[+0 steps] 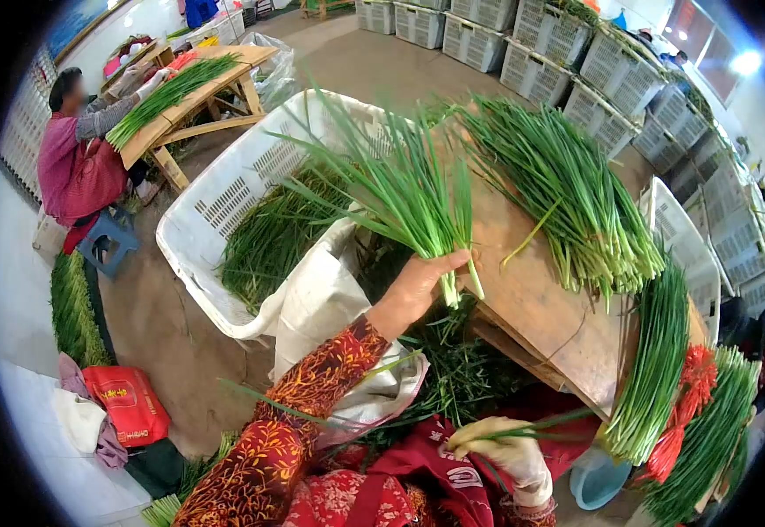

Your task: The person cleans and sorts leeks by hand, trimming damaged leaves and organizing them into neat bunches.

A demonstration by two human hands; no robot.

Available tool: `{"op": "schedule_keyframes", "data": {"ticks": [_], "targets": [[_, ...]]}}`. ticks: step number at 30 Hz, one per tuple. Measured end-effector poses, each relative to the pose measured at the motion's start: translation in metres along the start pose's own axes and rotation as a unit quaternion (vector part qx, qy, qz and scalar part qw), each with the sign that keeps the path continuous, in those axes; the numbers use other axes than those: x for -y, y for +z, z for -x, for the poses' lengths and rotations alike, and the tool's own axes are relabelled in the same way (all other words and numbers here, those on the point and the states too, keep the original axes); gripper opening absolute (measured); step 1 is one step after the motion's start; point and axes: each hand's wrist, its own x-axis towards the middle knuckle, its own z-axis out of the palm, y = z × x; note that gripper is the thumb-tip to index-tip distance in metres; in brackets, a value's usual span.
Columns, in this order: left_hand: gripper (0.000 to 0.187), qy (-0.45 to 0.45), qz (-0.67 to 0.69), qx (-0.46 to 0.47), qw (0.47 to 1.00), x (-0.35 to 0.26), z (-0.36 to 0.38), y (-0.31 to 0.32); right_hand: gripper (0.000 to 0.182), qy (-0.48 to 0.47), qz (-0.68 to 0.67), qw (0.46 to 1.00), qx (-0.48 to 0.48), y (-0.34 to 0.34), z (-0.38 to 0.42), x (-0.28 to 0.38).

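My left hand [418,285] is raised and grips a bunch of green chives [400,189] near its pale cut ends, the leaves fanning up and left over a white plastic crate [216,206]. My right hand [507,450], in a pale glove, rests low by my lap and pinches a thin chive stalk [523,429]. A wooden board table [541,290] in front of me carries a large pile of chives [567,193]. More bundled chives [659,364] lie at its right edge beside red ties [690,386].
The crate holds loose chives, with a white sack [321,307] draped beside it. Another person in pink [71,154] sits at a second wooden table [194,92] at the far left. Stacked white crates [567,39] line the back and right. A red bag [128,404] lies on the floor.
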Motion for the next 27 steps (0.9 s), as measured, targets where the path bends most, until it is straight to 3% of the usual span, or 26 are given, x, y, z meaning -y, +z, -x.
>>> {"op": "schedule_keyframes", "data": {"ticks": [1, 2, 3, 4, 5, 6, 7, 9, 10, 12, 13, 14, 16, 17, 18, 20, 21, 23, 24, 25, 26, 27], "targets": [[0.021, 0.011, -0.018, 0.027, 0.999, -0.003, 0.002, 0.003, 0.021, 0.083, 0.191, 0.978, 0.03, -0.002, -0.003, 0.005], [0.021, 0.009, -0.018, 0.029, 0.999, -0.002, 0.005, 0.005, 0.028, 0.165, 0.372, 0.912, 0.057, -0.004, -0.006, 0.011], [0.02, -0.003, -0.037, 0.038, 0.999, 0.001, 0.007, 0.007, 0.041, 0.191, 0.571, 0.794, 0.083, -0.017, -0.013, -0.001], [0.02, -0.015, -0.056, 0.047, 0.997, 0.003, 0.01, 0.01, 0.041, 0.178, 0.6, 0.778, -0.054, -0.025, -0.016, 0.009], [0.019, -0.017, -0.054, 0.055, 0.997, 0.005, 0.015, 0.016, 0.045, 0.066, 0.54, 0.823, -0.164, -0.034, -0.022, 0.021], [0.02, -0.028, -0.054, 0.04, 0.997, 0.011, 0.02, 0.016, 0.045, 0.019, 0.414, 0.878, -0.24, -0.034, -0.033, 0.049], [0.021, -0.044, -0.058, 0.046, 0.996, 0.014, 0.024, 0.017, 0.045, 0.033, 0.409, 0.869, -0.277, -0.039, -0.044, 0.065], [0.021, -0.064, -0.064, 0.057, 0.994, 0.024, 0.029, 0.017, 0.038, -0.084, 0.419, 0.841, -0.331, -0.044, -0.073, 0.086], [0.023, -0.051, -0.065, 0.058, 0.995, 0.032, 0.029, 0.013, 0.038, -0.082, 0.418, 0.84, -0.334, -0.051, -0.084, 0.087], [0.025, -0.039, -0.066, 0.056, 0.995, 0.034, 0.03, 0.009, 0.03, -0.01, 0.338, 0.918, -0.205, -0.063, -0.104, 0.084], [0.028, -0.059, -0.077, 0.061, 0.993, 0.029, 0.032, 0.006, 0.026, 0.066, 0.213, 0.958, -0.18, -0.065, -0.108, 0.086], [0.03, -0.08, -0.088, 0.064, 0.991, 0.026, 0.033, 0.003, 0.026, 0.068, 0.214, 0.959, -0.175, -0.067, -0.11, 0.086], [0.034, -0.093, -0.101, 0.048, 0.989, 0.026, 0.036, 0.0, 0.019, 0.009, 0.023, 0.984, -0.178, -0.071, -0.111, 0.082], [0.035, -0.102, -0.099, 0.055, 0.988, 0.027, 0.037, -0.002, 0.017, -0.052, -0.072, 0.979, -0.185, -0.075, -0.113, 0.077], [0.035, -0.11, -0.096, 0.063, 0.987, 0.028, 0.038, -0.002, 0.017, -0.049, -0.073, 0.979, -0.186, -0.074, -0.104, 0.086], [0.037, -0.092, -0.082, 0.057, 0.991, 0.032, 0.036, -0.007, 0.018, -0.151, -0.054, 0.929, -0.333, -0.069, -0.081, 0.116], [0.038, -0.125, -0.073, 0.047, 0.988, 0.032, 0.037, -0.01, 0.02, -0.303, 0.102, 0.849, -0.421, -0.076, -0.07, 0.104], [0.037, -0.153, -0.06, 0.041, 0.986, 0.024, 0.04, -0.008, 0.026, -0.485, -0.014, 0.789, -0.376, -0.06, -0.031, 0.075], [0.033, -0.142, -0.059, 0.011, 0.988, 0.019, 0.045, -0.002, 0.03, -0.356, -0.154, 0.904, -0.178, -0.059, -0.022, 0.086], [0.032, -0.13, -0.019, 0.015, 0.991, 0.02, 0.043, -0.005, 0.033, -0.154, -0.266, 0.951, -0.035, -0.058, -0.013, 0.097], [0.031, -0.12, 0.021, 0.02, 0.992, 0.02, 0.04, -0.008, 0.036, 0.035, -0.092, 0.995, -0.001, -0.053, -0.017, 0.097], [0.032, -0.091, 0.026, 0.006, 0.996, 0.015, 0.04, -0.007, 0.04, 0.197, 0.103, 0.969, 0.103, -0.048, -0.021, 0.096]]}}
